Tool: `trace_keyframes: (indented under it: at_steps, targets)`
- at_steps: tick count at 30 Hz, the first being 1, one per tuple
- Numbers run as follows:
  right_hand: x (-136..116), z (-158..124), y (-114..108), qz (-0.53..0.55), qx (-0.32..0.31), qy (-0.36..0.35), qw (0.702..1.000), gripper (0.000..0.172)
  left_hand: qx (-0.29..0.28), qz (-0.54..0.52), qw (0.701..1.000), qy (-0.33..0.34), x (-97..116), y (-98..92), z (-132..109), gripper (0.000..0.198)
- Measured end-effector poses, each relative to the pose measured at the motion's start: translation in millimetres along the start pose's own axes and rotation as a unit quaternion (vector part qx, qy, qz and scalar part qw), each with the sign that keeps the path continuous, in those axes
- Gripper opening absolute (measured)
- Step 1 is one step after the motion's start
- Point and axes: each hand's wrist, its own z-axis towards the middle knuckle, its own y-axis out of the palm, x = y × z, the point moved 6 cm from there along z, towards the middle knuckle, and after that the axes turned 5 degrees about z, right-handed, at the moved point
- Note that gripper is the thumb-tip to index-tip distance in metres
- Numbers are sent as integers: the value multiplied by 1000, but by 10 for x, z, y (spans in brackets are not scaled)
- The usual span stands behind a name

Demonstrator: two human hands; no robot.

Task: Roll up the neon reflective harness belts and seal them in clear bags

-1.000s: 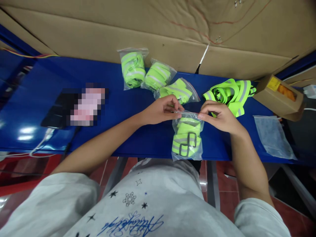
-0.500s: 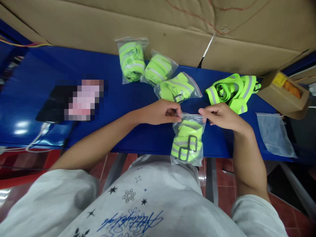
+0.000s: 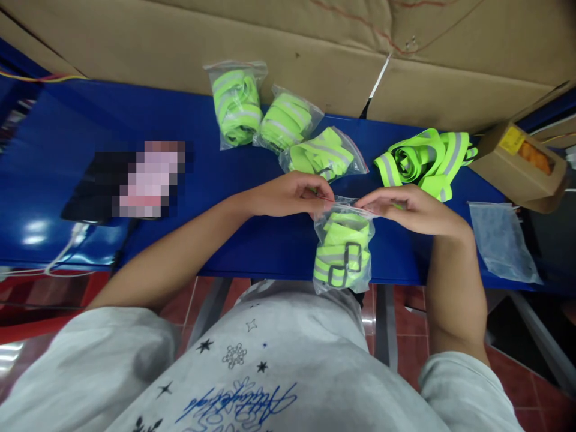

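Note:
A clear zip bag [image 3: 320, 277] hangs at the table's front edge, held by its top strip. Inside it lies a rolled neon-green reflective strap [image 3: 335, 255] with grey stripes and dark rectangular buckles. My left hand [image 3: 306, 193] pinches the bag's upper left corner, fingers closed. On the other side, my right hand [image 3: 402, 207] grips the top edge at the right, its fingers stretched along the seal. Just beyond my hands is a bagged green strap [image 3: 321, 153], and behind my right hand lies a loose green reflective strap [image 3: 423, 162].
Two more bagged green straps, a left one [image 3: 237, 108] and a right one [image 3: 285, 123], rest near the cardboard wall [image 3: 306, 66]. An unfilled zip bag [image 3: 501, 240] lies right, below a cardboard box [image 3: 519, 165]. A dark device with a cable [image 3: 96, 186] is at left on the blue table [image 3: 216, 156].
My right hand has moved left along the bag's top, and its fingers are now straighter. Both hands are closer together, and the bag sits slightly higher.

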Motion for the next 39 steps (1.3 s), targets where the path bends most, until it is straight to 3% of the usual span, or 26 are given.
trace_keyframes:
  at_steps: [3, 12, 16, 19, 21, 23, 27, 31, 34, 39]
  targets:
    - [-25, -44, -64, 34, 26, -18, 999, 33, -8, -37, 999, 5, 35, -24, 2, 35]
    - [19, -127, -179, 129, 90, -39, 987, 42, 64, -152, 986, 31, 41, -15, -3, 39]
    - [82, -130, -192, 187, 118, -53, 974, 42, 88, -266, 960, 13, -20, 55, 6, 47]
    - [65, -122, -170, 216, 95, -58, 970, 49, 98, -332, 938, -21, -82, 115, 6, 54]
    - [37, -96, -120, 211, 56, -44, 975, 59, 97, -340, 935, -22, -93, 136, 8, 52]
    - [29, -66, -77, 187, 36, -13, 982, 55, 92, -342, 935, -17, -98, 151, 14, 53]
    - [17, -30, -68, 165, 62, 2, 984, 32, 49, -328, 942, -44, -139, 242, 32, 53]
    - [-2, -43, -65, 175, 58, -10, 983, 34, 26, -296, 952, -74, -192, 335, 30, 42]
    - [-42, -63, -84, 145, 59, -27, 987, 29, 38, -294, 953, -66, -192, 350, 23, 41]
    - [-49, -69, -89, 75, 69, -13, 995, 36, 42, -259, 963, -52, -176, 336, 24, 42]
